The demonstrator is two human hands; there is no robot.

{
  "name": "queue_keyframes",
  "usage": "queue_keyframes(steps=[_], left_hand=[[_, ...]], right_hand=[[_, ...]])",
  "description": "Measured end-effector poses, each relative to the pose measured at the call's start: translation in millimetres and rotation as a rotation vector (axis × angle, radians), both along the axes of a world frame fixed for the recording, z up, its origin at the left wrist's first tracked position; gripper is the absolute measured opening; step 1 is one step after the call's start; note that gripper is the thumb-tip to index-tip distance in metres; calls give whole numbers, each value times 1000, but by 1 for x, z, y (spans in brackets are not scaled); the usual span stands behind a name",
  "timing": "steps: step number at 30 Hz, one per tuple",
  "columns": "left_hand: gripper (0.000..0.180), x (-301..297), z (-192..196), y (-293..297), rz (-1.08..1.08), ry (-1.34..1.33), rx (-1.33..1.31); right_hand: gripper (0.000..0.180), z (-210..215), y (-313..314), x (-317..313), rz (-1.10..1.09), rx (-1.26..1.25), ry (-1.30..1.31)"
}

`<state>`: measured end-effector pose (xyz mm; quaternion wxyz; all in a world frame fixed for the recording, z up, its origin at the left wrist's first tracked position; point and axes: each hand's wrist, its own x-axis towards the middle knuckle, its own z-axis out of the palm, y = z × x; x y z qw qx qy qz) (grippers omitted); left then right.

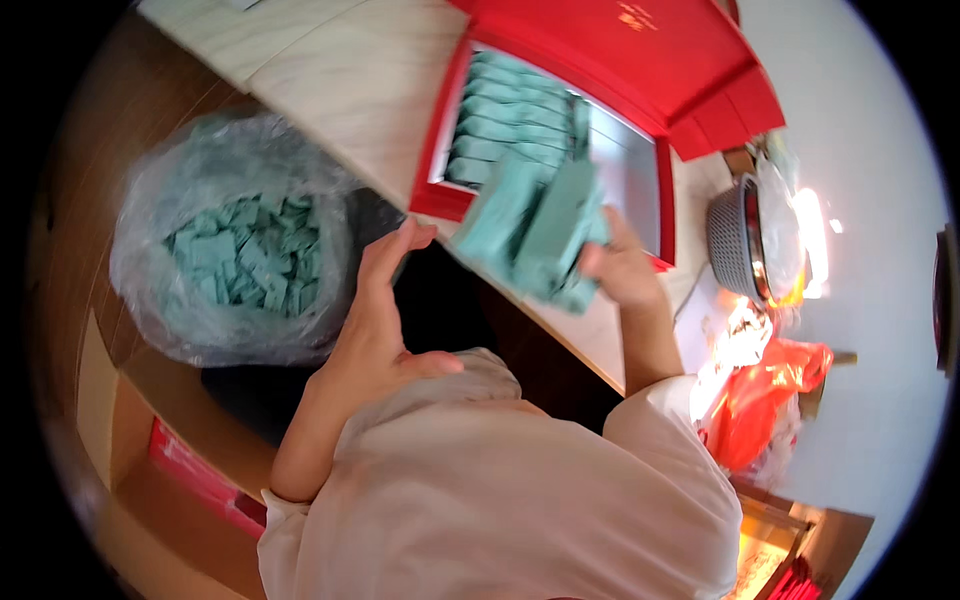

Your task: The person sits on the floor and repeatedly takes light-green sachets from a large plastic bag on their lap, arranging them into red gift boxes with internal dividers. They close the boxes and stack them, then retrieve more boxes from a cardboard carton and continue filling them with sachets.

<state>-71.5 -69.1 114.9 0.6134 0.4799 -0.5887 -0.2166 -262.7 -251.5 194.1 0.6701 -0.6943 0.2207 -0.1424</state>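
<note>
My right hand (625,268) grips several small green packets (550,225), blurred by motion, in front of the red gift box. That box (437,130) lies on the table with its lid (620,50) raised. Rows of similar green packets (510,115) fill its left part, while the white inner floor shows on the right. My left hand (385,300) is empty, thumb and fingers spread apart, just short of the table's near edge. Left of it, a clear plastic bag (150,250) holds a heap of loose green packets (245,255).
A pale marbled table (350,85) runs along the far side. At right stand a grey perforated basket (735,235) and a red plastic bag (770,390) by the wall. An open cardboard box (170,510) with something red inside sits at the lower left.
</note>
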Motion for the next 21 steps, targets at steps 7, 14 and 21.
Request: queue_keyframes(steps=[7,14,21], left_hand=[[54,-8,-12,-5,55,74,248],[41,-12,-27,13,37,161,442],[37,-15,-42,12,12,192,561]], right_hand=[[56,22,-116,-76,-422,-1394,575],[67,-35,-188,-64,-240,-1489,574],[84,-31,-183,-85,-288,-1616,735]])
